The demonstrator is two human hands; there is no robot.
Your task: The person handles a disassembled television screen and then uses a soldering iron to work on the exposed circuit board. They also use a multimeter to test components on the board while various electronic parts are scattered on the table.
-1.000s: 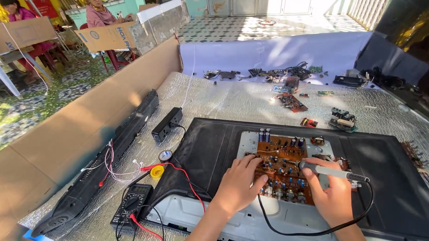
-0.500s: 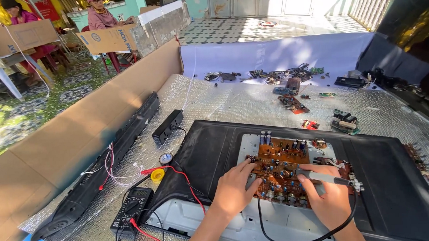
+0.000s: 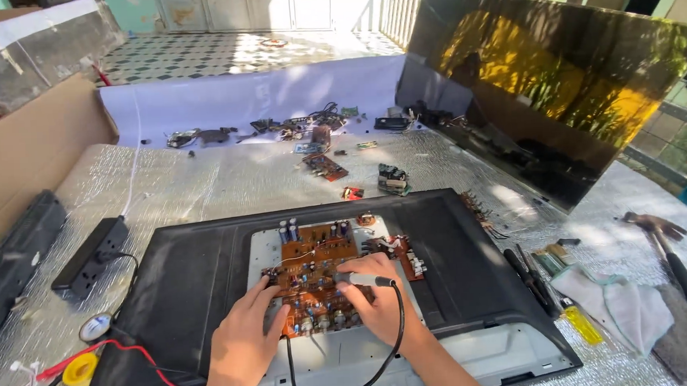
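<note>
A brown circuit board (image 3: 316, 274) dotted with blue capacitors is lying on a white plate inside a black television back (image 3: 202, 282). Silver quilted foil sheeting (image 3: 214, 186) is covering the bench. A yellow solder reel (image 3: 79, 370) is sitting beside red wires (image 3: 128, 349). A yellow-handled tool (image 3: 582, 323) is resting by a pale cloth (image 3: 625, 305).

A hammer (image 3: 659, 231) lies beside a white cloth (image 3: 618, 304); a black power strip (image 3: 91, 256) sits well left, near cardboard (image 3: 30, 151).
</note>
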